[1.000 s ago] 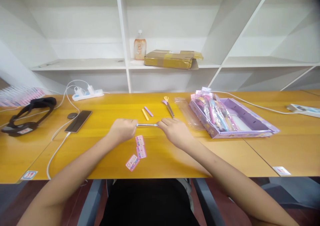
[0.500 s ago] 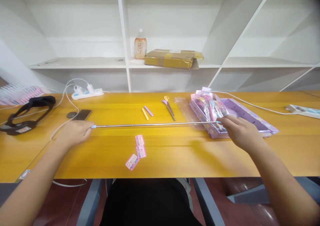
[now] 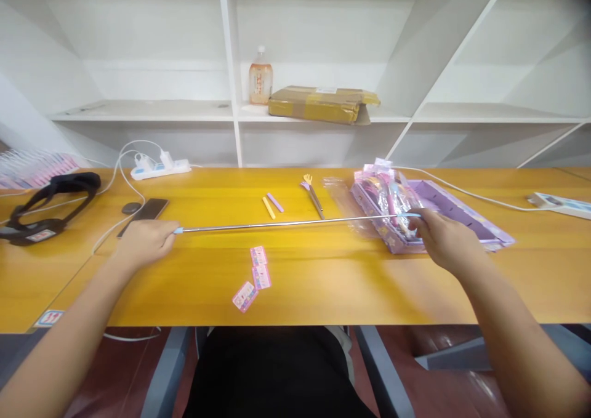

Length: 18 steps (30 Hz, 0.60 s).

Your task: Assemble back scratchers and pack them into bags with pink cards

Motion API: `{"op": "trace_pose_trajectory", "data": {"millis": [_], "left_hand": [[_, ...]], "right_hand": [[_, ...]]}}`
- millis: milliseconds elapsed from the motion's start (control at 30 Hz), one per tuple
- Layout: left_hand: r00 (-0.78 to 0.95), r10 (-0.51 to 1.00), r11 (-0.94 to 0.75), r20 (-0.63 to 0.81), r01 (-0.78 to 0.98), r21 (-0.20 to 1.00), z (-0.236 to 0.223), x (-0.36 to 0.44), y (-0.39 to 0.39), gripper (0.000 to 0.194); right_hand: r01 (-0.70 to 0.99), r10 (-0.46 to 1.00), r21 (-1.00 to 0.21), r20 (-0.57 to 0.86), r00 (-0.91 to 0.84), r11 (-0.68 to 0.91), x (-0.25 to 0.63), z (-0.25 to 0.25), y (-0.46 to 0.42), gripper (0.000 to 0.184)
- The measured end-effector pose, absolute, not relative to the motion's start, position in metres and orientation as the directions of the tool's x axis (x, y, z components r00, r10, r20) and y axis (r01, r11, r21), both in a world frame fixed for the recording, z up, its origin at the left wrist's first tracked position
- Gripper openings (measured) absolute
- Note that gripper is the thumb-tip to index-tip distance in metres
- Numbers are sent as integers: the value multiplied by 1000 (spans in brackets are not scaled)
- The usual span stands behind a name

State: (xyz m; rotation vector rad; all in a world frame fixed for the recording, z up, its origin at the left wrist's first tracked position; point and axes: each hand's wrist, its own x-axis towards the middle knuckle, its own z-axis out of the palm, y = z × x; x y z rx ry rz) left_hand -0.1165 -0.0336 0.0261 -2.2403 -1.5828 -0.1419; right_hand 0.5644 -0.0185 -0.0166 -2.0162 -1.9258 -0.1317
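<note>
An extended telescopic back scratcher (image 3: 286, 223), a thin silver rod with light-blue ends, stretches level above the table between my hands. My left hand (image 3: 150, 242) is closed round its left end. The fingers of my right hand (image 3: 443, 236) pinch the blue right end, in front of a purple tray (image 3: 501, 241) that holds plastic-wrapped packs (image 3: 392, 196). Beyond the rod lie two short back scratchers (image 3: 315, 199) with yellow and purple claws, a yellow stick (image 3: 268, 209) and a purple stick (image 3: 276, 202). Several pink cards (image 3: 261, 276) are spread on the near side.
At left are a black headset strap (image 3: 55, 205), a phone (image 3: 150, 209) partly behind my left hand, and a power strip (image 3: 159, 170) with white cables. Another strip (image 3: 561, 204) sits far right. A bottle (image 3: 261, 79) and a cardboard box (image 3: 323, 105) stand on the shelf.
More of the blue right end shows at my right fingers, and that end sits slightly higher. My left hand has shifted a little to the right, still holding its end.
</note>
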Motion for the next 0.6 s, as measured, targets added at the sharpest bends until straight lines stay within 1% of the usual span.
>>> {"op": "trace_pose_trajectory", "data": {"millis": [100, 167, 233, 300, 367, 433, 500, 600], "left_hand": [[320, 908, -250, 269, 932, -263, 27, -109, -25, 30], [285, 933, -226, 218, 939, -260, 30, -92, -18, 31], [249, 953, -203, 173, 948, -245, 33, -59, -10, 32], [219, 967, -187, 131, 957, -220, 36, -12, -2, 35], [224, 969, -205, 100, 963, -174, 38, 37, 5, 34], [244, 967, -233, 74, 963, -135, 40, 73, 9, 32], [264, 961, -252, 87, 959, -131, 40, 89, 10, 32], [266, 960, -253, 87, 957, -142, 36, 83, 8, 35]], "right_hand": [[977, 950, -205, 290, 117, -58, 563, -10, -4, 32], [979, 943, -186, 303, 136, -82, 551, 0, 7, 31], [988, 933, -125, 338, 126, -88, 523, 10, 17, 30], [997, 933, -35, 351, 76, -68, 474, 18, 23, 30], [999, 959, 14, 281, -42, 40, 414, 20, 23, 29], [975, 948, 61, 229, -222, 214, 359, 16, 19, 32], [960, 929, 61, 242, -281, 274, 325, 11, 16, 35], [931, 889, 70, 278, -364, 359, 314, 6, 16, 37]]}}
